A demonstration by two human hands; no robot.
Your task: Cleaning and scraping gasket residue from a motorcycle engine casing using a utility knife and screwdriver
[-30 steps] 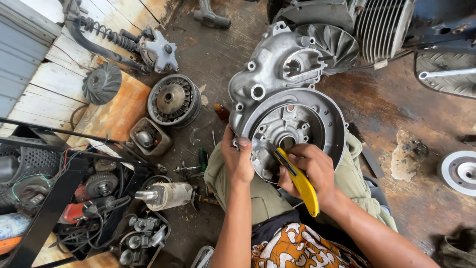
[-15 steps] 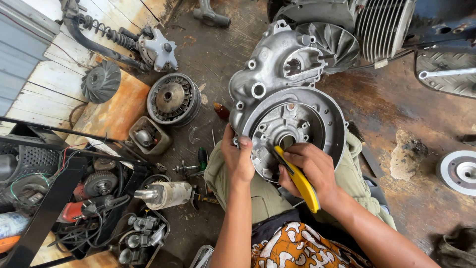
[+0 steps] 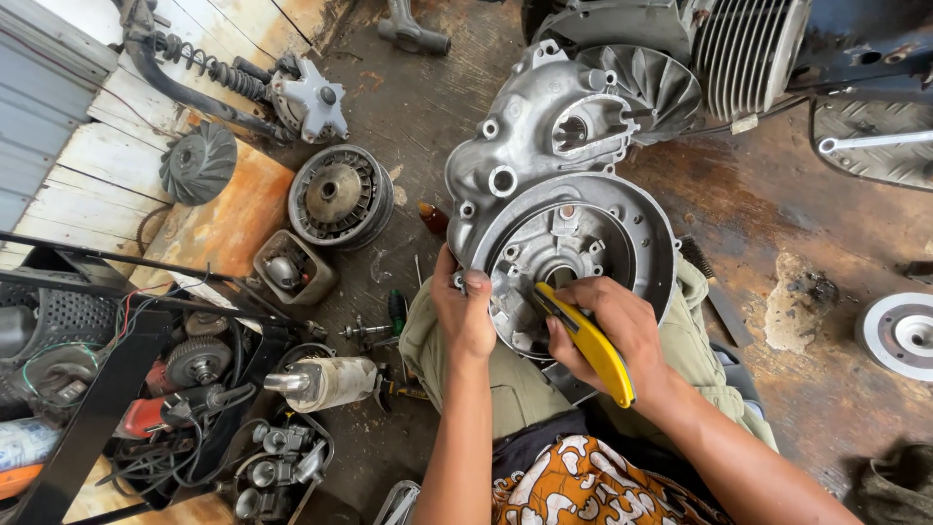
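A grey aluminium engine case half [image 3: 544, 165] rests on my lap, its round open housing facing up. My left hand [image 3: 465, 313] grips the housing's left rim, thumb on the edge. My right hand [image 3: 612, 326] holds a yellow utility knife [image 3: 588, 342], whose tip points into the inside of the housing near its centre hole. Olive trousers [image 3: 505, 389] and a patterned orange cloth [image 3: 569, 486] lie under the case.
A round clutch or flywheel part [image 3: 340, 194], a small brown housing [image 3: 293, 270], a black fan wheel [image 3: 197, 162] and a shock absorber [image 3: 199, 58] lie on the left. A crate of parts and wires [image 3: 155, 389] stands lower left. A finned cylinder [image 3: 743, 53] sits top right, a pulley [image 3: 899, 335] far right.
My right hand with the knife has shifted slightly, the blade working along the inner face of the housing. My left hand keeps its hold on the rim.
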